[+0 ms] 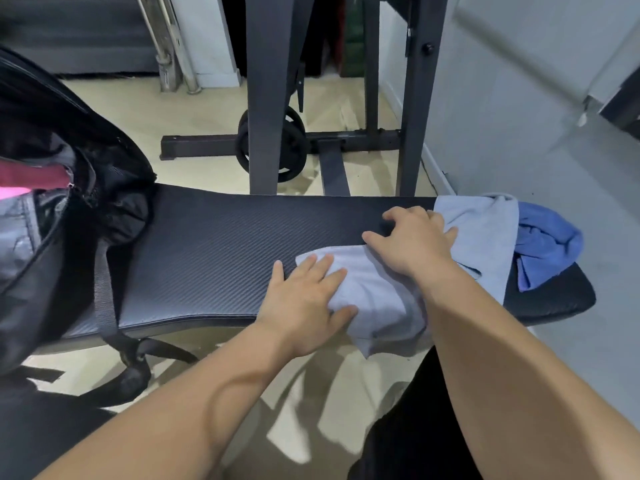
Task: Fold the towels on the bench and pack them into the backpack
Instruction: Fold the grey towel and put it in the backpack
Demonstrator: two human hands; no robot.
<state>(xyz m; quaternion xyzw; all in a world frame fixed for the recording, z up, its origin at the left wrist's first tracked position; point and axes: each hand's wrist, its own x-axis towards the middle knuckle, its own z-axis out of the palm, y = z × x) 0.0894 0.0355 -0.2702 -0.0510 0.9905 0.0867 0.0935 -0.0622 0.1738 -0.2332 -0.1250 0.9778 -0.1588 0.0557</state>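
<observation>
Our left hand [306, 301] lies flat, fingers spread, on the pale towel [375, 289] draped over the near edge of the bench [214, 251]. Our right hand [415, 244] rests on it too, fingers spread and bent. A blue towel [550, 244] lies to the right, the backpack [52, 209] to the left.

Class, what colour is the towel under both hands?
The towel is pale grey-blue; head view.

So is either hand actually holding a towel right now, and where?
Neither grips it. The left hand presses flat on the light towel at its left end; the right hand rests across its middle.
</observation>
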